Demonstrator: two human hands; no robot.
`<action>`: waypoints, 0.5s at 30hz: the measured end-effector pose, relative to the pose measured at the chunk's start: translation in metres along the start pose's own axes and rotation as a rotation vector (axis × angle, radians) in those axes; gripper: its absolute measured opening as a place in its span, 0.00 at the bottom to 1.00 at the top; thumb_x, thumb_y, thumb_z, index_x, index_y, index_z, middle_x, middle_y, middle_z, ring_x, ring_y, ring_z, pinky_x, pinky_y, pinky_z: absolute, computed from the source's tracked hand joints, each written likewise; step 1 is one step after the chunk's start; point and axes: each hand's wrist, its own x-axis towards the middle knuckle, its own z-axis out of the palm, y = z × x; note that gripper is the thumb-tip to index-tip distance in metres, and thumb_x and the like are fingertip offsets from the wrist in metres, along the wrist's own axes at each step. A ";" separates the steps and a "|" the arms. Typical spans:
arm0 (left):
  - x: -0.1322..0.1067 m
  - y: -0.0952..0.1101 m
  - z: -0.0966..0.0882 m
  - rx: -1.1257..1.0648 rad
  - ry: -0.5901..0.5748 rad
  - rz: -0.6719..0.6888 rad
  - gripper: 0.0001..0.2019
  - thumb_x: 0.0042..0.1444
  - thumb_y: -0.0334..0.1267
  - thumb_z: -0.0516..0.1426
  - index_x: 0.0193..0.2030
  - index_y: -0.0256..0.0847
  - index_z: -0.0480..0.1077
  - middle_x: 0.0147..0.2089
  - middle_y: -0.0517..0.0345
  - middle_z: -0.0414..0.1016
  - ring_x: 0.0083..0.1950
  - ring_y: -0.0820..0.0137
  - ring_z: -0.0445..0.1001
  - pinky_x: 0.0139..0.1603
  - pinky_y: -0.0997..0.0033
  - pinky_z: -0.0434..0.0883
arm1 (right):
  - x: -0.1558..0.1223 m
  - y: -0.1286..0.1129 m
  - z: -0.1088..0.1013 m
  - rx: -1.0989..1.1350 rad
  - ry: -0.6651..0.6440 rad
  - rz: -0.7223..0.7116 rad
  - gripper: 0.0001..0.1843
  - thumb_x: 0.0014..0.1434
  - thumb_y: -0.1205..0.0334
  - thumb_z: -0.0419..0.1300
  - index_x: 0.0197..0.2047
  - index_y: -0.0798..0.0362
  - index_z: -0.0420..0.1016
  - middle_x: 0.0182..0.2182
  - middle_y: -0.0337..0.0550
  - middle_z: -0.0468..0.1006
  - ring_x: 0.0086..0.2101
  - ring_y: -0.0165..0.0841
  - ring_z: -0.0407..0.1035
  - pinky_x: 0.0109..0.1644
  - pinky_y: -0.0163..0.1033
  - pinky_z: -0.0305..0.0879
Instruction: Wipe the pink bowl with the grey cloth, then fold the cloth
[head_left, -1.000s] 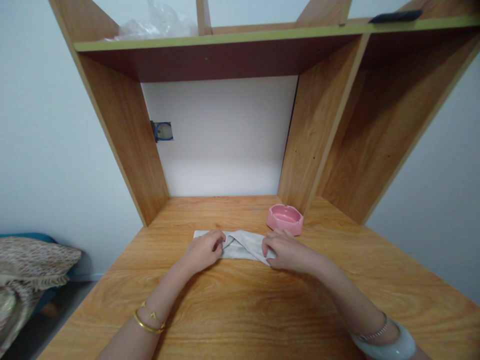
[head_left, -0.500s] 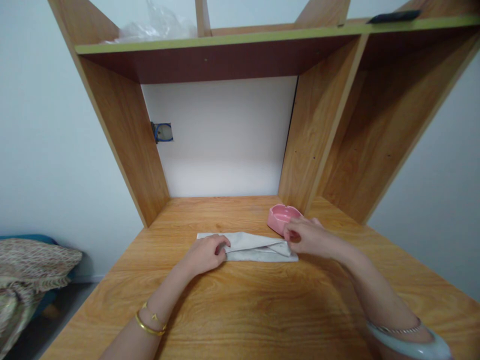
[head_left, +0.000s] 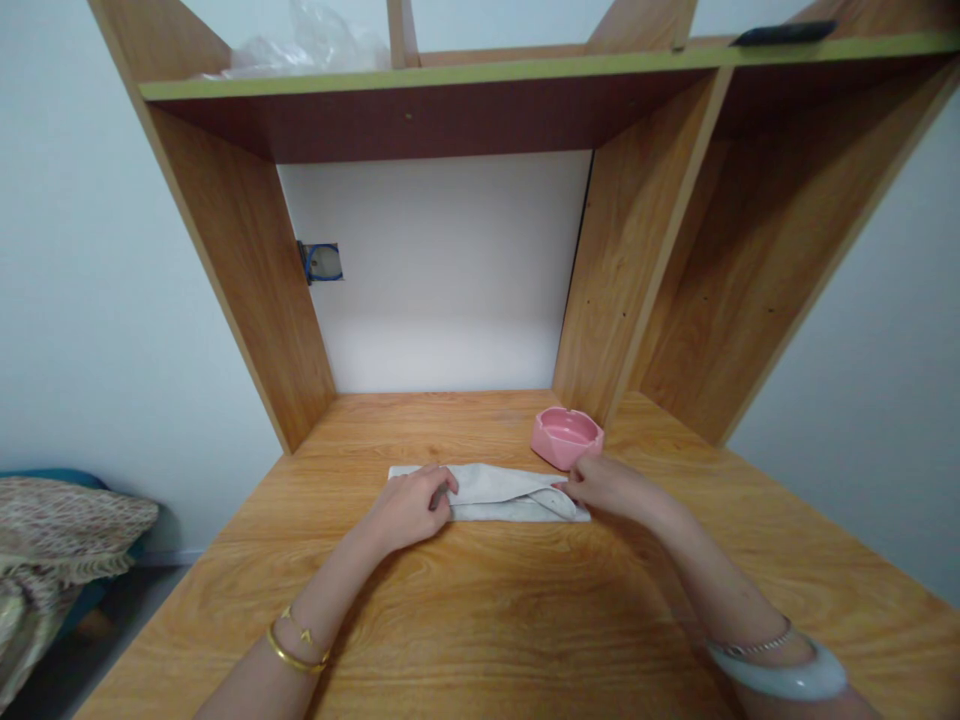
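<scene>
A light grey cloth [head_left: 495, 490], folded into a long narrow strip, lies crosswise on the wooden desk. On its left part rests my left hand [head_left: 415, 503], fingers curled and thumb bent in, gripping the fabric. My right hand [head_left: 606, 484] is closed at the other end, with thumb and forefinger pinching the upper right corner of the cloth. Near that corner, a loose fold stands slightly open. Just behind my right hand sits a pink faceted ashtray [head_left: 567, 438], its inside facing up.
The wooden desk [head_left: 480, 610] runs back to a shelf unit with upright side panels. On the upper shelf [head_left: 480, 82] lie a clear plastic bag [head_left: 307, 50] and a dark flat object [head_left: 784, 34]. A wall socket box [head_left: 322, 262] is exposed. Patterned fabric [head_left: 67, 525] is at left.
My right hand has come lower and its fingers have closed on the corner of the cloth, uncovering more of the ashtray. My left hand stays in place on the cloth.
</scene>
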 end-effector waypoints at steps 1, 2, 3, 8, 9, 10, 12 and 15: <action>0.000 0.000 0.000 0.000 -0.009 0.001 0.12 0.47 0.31 0.49 0.38 0.43 0.67 0.33 0.59 0.71 0.32 0.70 0.68 0.33 0.75 0.61 | 0.001 -0.002 0.001 0.011 0.010 0.013 0.13 0.50 0.55 0.52 0.24 0.56 0.70 0.24 0.46 0.73 0.25 0.31 0.64 0.23 0.32 0.48; 0.000 0.001 0.000 0.001 -0.017 0.002 0.12 0.47 0.31 0.49 0.38 0.43 0.67 0.33 0.60 0.71 0.32 0.70 0.68 0.32 0.75 0.61 | 0.002 -0.003 0.001 0.024 0.016 0.018 0.11 0.50 0.57 0.52 0.25 0.56 0.70 0.25 0.46 0.74 0.26 0.31 0.65 0.23 0.32 0.48; 0.000 0.001 0.000 0.001 -0.022 0.004 0.12 0.47 0.31 0.49 0.38 0.43 0.67 0.33 0.60 0.71 0.32 0.70 0.68 0.32 0.74 0.61 | 0.003 -0.004 0.001 0.038 0.025 0.017 0.10 0.49 0.59 0.52 0.27 0.56 0.70 0.27 0.46 0.74 0.27 0.31 0.66 0.24 0.32 0.49; -0.001 0.000 0.001 -0.012 -0.029 0.016 0.12 0.46 0.30 0.49 0.36 0.43 0.67 0.31 0.61 0.70 0.32 0.71 0.67 0.33 0.75 0.61 | 0.007 -0.001 -0.004 -0.014 0.159 0.126 0.11 0.51 0.61 0.48 0.33 0.54 0.69 0.33 0.48 0.75 0.33 0.36 0.68 0.27 0.34 0.52; -0.001 0.000 0.002 -0.015 -0.030 0.019 0.11 0.45 0.30 0.49 0.36 0.43 0.67 0.31 0.61 0.70 0.31 0.71 0.67 0.32 0.75 0.61 | 0.007 0.000 -0.005 -0.046 0.183 0.157 0.12 0.52 0.61 0.47 0.34 0.54 0.69 0.34 0.49 0.74 0.34 0.38 0.69 0.27 0.35 0.52; -0.001 0.000 0.002 -0.016 -0.031 0.020 0.11 0.45 0.30 0.49 0.36 0.43 0.67 0.31 0.61 0.70 0.31 0.71 0.67 0.32 0.76 0.61 | 0.006 -0.001 -0.005 -0.076 0.198 0.176 0.12 0.53 0.60 0.46 0.35 0.55 0.68 0.35 0.51 0.74 0.35 0.40 0.69 0.28 0.36 0.52; -0.001 0.001 0.003 -0.014 -0.023 0.026 0.11 0.46 0.30 0.49 0.37 0.43 0.66 0.32 0.61 0.70 0.31 0.71 0.67 0.32 0.75 0.61 | 0.005 -0.002 -0.004 -0.104 0.202 0.170 0.15 0.54 0.59 0.45 0.40 0.56 0.66 0.37 0.54 0.74 0.35 0.42 0.69 0.28 0.37 0.52; -0.002 0.002 0.003 -0.008 -0.004 0.057 0.13 0.47 0.31 0.48 0.40 0.43 0.65 0.35 0.60 0.69 0.33 0.70 0.67 0.34 0.74 0.62 | 0.004 -0.004 -0.002 -0.079 0.162 0.129 0.20 0.55 0.53 0.46 0.44 0.58 0.64 0.38 0.55 0.73 0.35 0.42 0.69 0.28 0.37 0.53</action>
